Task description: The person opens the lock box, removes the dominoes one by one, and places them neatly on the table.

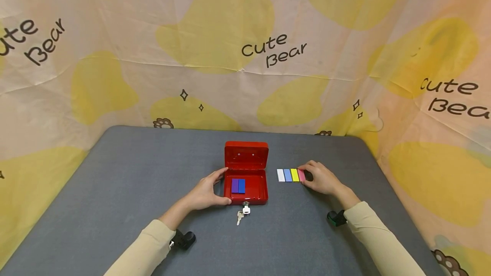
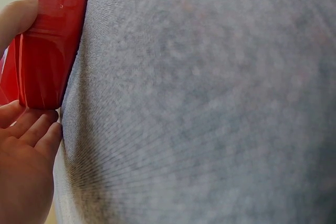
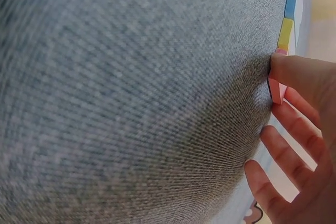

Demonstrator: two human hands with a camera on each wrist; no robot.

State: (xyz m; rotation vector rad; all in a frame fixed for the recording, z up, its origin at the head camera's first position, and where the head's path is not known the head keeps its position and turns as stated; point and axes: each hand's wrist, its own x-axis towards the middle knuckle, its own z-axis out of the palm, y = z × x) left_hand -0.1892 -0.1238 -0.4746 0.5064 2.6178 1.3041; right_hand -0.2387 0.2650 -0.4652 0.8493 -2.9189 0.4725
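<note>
A red metal cash box [image 1: 254, 187] stands with its lid [image 1: 246, 156] raised. Inside it, toward the left, a purple block [image 1: 235, 185] and a blue block [image 1: 241, 185] lie side by side. My left hand [image 1: 207, 191] holds the box by its left side, thumb at the front corner and fingers toward the back. To the right of the box is a row of white [image 1: 281, 175], light blue [image 1: 287, 175], yellow [image 1: 294, 175] and pink blocks. The pink block [image 3: 276, 91] is at the row's right end, pinched between my right hand's [image 1: 324, 180] thumb and fingers.
A key [image 1: 246, 210] sits in the lock at the box's front, and a second key [image 1: 240, 216] hangs beside it over the grey table [image 1: 115, 191]. Cloth printed with yellow patches [image 1: 215, 24] rises behind the table. Both wrists wear black straps.
</note>
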